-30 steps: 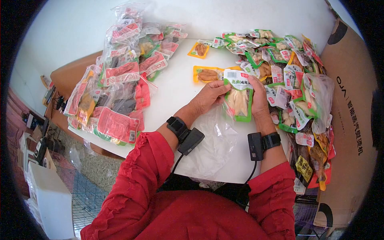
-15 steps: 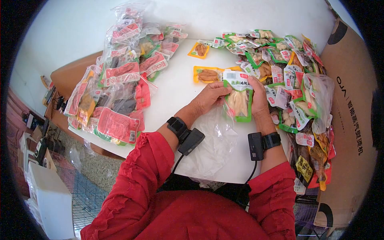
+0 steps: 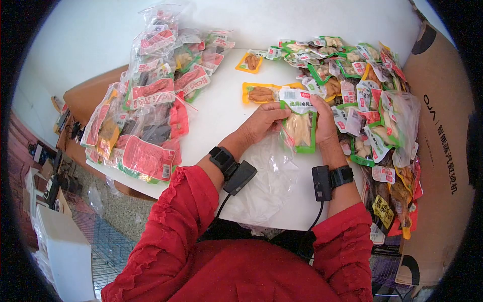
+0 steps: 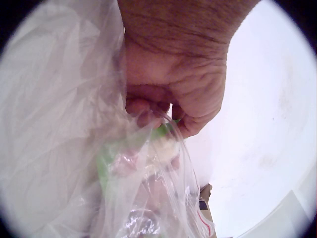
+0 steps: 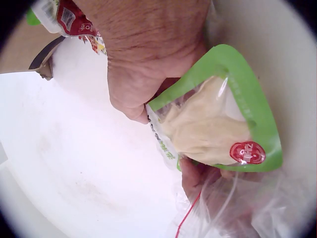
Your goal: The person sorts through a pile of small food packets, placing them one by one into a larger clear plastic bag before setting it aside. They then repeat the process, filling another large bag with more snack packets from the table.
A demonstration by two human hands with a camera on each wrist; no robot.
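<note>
Both hands hold a green-edged food pouch (image 3: pixel 299 130) with a white printed top and pale pieces behind its clear window, over the near middle of the table. The left hand (image 3: pixel 264 122) pinches its left edge, thumb on the front. At the right edge, the right hand (image 3: pixel 325 123) grips it with the thumb near the top. A clear plastic zip bag (image 3: pixel 259 189) hangs from the left fingers below the pouch and spreads over the table; in the left wrist view the bag (image 4: pixel 148 198) covers part of the pouch. A red seal line shows on it in the right wrist view.
A heap of bagged pouches (image 3: pixel 151 93) covers the left of the white table (image 3: pixel 216 121). Loose pouches (image 3: pixel 359 100) pile up at the right, beside a large cardboard box (image 3: pixel 437 151). Two orange-edged pouches lie beyond the hands, the nearer one (image 3: pixel 261 94) just behind the held pouch.
</note>
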